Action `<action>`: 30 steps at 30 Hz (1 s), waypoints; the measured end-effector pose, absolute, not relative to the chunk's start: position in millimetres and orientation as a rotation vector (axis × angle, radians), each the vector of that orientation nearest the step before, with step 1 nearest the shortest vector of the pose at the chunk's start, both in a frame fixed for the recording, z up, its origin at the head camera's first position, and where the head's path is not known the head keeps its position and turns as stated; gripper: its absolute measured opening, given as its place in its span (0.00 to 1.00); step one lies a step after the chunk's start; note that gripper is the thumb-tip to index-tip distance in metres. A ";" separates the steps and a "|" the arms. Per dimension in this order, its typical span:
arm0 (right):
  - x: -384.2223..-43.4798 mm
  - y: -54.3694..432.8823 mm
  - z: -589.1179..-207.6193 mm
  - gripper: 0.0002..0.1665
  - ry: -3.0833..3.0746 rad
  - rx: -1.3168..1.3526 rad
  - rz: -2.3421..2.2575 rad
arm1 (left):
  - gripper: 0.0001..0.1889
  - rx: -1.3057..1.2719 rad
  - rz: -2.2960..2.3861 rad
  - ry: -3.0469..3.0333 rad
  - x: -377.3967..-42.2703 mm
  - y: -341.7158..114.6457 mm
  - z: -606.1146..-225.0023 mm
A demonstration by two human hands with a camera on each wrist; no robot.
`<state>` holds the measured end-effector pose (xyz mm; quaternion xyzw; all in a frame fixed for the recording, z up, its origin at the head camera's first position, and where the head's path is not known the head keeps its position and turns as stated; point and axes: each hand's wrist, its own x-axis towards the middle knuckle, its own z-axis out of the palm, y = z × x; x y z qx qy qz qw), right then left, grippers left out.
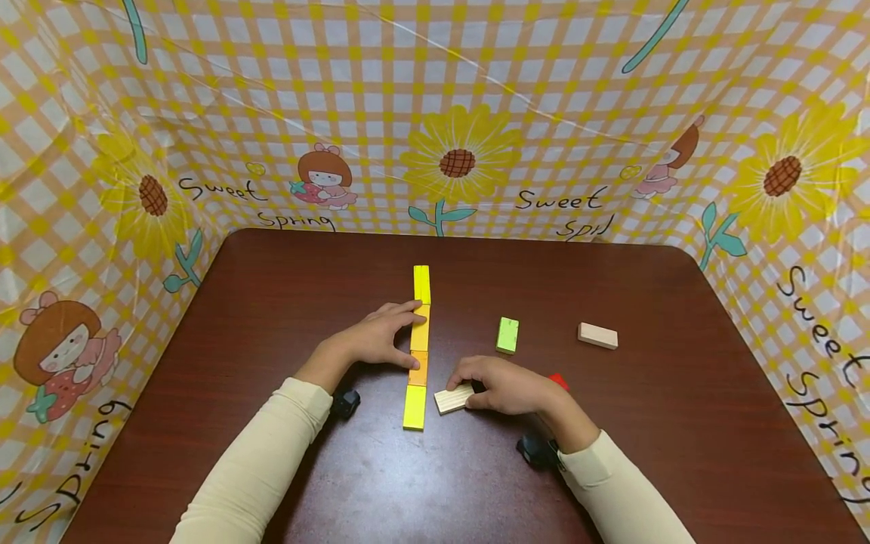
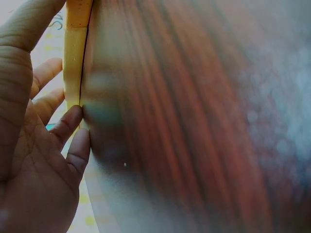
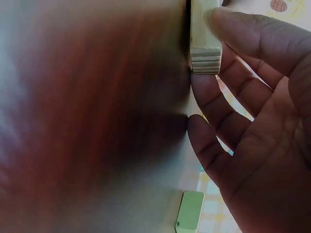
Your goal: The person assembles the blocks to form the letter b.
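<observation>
Right grip: pinched the pale block between thumb and fingers.
Left grip: fingers spread, tips touching the row.
Row: four blocks end to end on the desk, running 12 to 6 o'clock, just beside the pale block's 9 o'clock.
Green block: lay towards 1 o'clock.
Red block: 3 o'clock, partly hidden.

Head view bright, evenly lit, mostly crisp; soft whitish glare on near part of bench; wide-angle stretch toward sides of patterned cloth. Wrist views dimmer, hazier: bench grain smeared out of focus, bluish-white glare along left view's right edge, right view's left edge; dark shadow beside fingers; cloth behind washed out.
</observation>
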<state>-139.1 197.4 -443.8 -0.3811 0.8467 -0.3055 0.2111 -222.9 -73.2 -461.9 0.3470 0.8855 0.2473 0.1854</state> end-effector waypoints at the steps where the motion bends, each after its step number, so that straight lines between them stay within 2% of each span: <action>1: -137.3 196.8 -443.9 0.17 2.347 -1.064 -0.847 | 0.44 0.979 0.695 2.495 -222.9 -73.2 -461.9; 30: -97.5 180.8 -447.9 0.16 2.348 -0.980 -0.817 | 0.45 0.987 0.724 2.490 -223.2 -73.2 -464.3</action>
